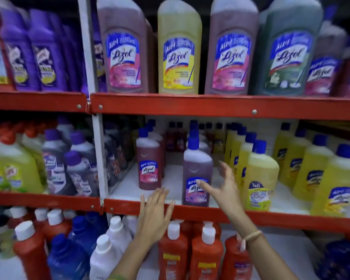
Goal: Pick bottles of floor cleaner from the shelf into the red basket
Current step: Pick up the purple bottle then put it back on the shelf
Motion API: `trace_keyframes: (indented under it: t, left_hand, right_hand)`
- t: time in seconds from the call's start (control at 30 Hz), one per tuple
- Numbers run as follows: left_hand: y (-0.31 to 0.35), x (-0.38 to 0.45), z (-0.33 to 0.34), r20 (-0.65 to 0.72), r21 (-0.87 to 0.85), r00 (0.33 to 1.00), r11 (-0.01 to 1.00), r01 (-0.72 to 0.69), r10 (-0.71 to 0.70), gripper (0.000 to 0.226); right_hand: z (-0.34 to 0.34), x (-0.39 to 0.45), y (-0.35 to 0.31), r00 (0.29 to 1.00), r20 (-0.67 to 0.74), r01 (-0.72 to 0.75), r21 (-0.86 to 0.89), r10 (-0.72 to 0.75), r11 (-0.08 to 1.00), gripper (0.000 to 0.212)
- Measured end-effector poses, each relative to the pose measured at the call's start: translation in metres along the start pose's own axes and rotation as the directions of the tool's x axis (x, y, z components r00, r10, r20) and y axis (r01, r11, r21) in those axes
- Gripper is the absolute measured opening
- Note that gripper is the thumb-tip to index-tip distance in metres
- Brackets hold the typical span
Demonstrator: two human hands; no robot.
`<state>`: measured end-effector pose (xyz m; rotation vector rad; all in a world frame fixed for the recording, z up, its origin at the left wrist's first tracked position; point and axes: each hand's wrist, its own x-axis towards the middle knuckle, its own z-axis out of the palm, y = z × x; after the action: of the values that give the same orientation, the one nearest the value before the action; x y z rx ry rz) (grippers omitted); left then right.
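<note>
Head view: purple Lizol bottle (197, 172) stands upright at the front edge of the middle shelf (210, 213). Right hand (223, 185) is nearer, fingers (203, 185) spread, just right of the label, nothing gripped. Left hand (156, 214) sits lower left over the shelf lip, fingers apart, empty. Red basket out of view.

On the lowest level stand red plastic bottles with white caps (205, 257), beside white plastic bottles (105, 257) and dark blue plastic bottles (67, 259). Left of the white upright post (89, 57), opaque purple plastic bottles (47, 55) fill the top level, and lime-green jugs with red caps (12, 170) crowd the middle one.
</note>
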<state>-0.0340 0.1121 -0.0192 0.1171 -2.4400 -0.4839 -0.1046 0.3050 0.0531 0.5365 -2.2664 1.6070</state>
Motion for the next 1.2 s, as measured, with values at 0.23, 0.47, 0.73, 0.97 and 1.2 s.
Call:
trace_keyframes:
  t: [0.23,0.47,0.73,0.97,1.2]
  left_hand:
    - [-0.020,-0.008,0.015,0.112,0.156,0.994,0.988,-0.009,-0.008,0.061]
    - [-0.021,-0.009,0.014,0.098,0.196,0.995,0.980,-0.041,0.023,0.061]
    - [-0.024,-0.009,0.018,0.069,0.223,0.997,0.973,-0.053,0.038,0.059]
    - [-0.023,-0.009,0.019,0.068,0.203,0.997,0.978,-0.044,0.031,0.070]
    - [-0.019,-0.009,0.018,0.048,0.184,0.999,0.983,-0.016,0.007,0.077]
  right_hand:
    - [0.022,0.026,-0.002,0.961,0.238,-0.193,0.218,0.139,0.957,0.044]
    - [0.036,0.017,-0.003,0.997,-0.005,-0.080,0.199,0.083,0.977,0.067]
    - [0.022,-0.010,-0.044,0.853,-0.345,0.271,-0.346,-0.390,0.898,0.054]
    - [0.004,-0.045,-0.065,0.685,-0.457,0.124,-0.694,-0.567,0.709,0.055]
    - [-0.016,-0.050,-0.077,0.827,-0.450,0.257,-0.230,-0.337,0.939,0.060]
